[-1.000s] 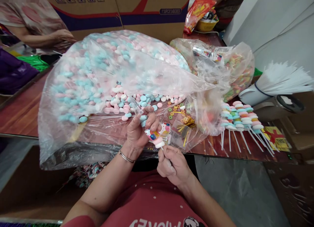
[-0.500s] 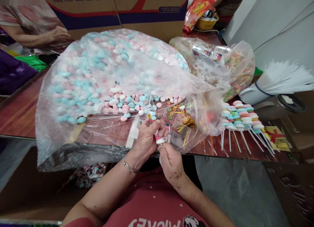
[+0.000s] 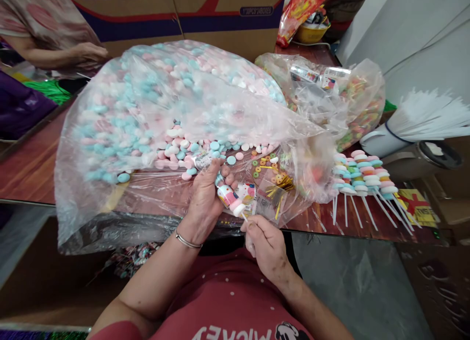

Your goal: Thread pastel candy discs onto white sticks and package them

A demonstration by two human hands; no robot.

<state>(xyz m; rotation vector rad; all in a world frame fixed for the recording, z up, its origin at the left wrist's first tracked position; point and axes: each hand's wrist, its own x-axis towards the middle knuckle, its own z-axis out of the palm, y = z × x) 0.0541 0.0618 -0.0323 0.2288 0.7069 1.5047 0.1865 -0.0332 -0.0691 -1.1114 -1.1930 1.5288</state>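
**Both hands closed on one candy skewer at the worktop's near edge**

The left hand (image 3: 204, 195) has its grip wrapped around a candy skewer (image 3: 228, 196) – a short stack of pink, blue and white discs lying inside a printed clear sleeve (image 3: 246, 192). The skewer is tilted, its top under the left thumb and its lower end pointing down toward the right hand (image 3: 266, 244). That hand's grip is narrow: its fingertips pinch the white stick (image 3: 244, 216) that comes out below the lowest disc. The sleeve seems to cover most of the stack, though the fingers hide its upper end. A thin bangle (image 3: 187, 240) sits on the left wrist.

The skewer is held just above the near edge of the brown worktop (image 3: 29, 168), over the mouth of a big clear bag (image 3: 147, 100) full of pastel candy discs, some of them spilled loose near its opening. Just beside the hands lie small coloured ring candies (image 3: 261, 162) and gold twist ties (image 3: 282, 182).

To the right a row of finished skewers (image 3: 362, 176) lies flat with their sticks pointing at the worktop's near edge. Behind them is a second clear bag (image 3: 358, 114) of mixed coloured candies, and farther right a banded bundle of white sticks (image 3: 422, 117).

Cardboard boxes (image 3: 205, 12) stand at the back – a co-worker's hand (image 3: 86, 51) rests on the far left.
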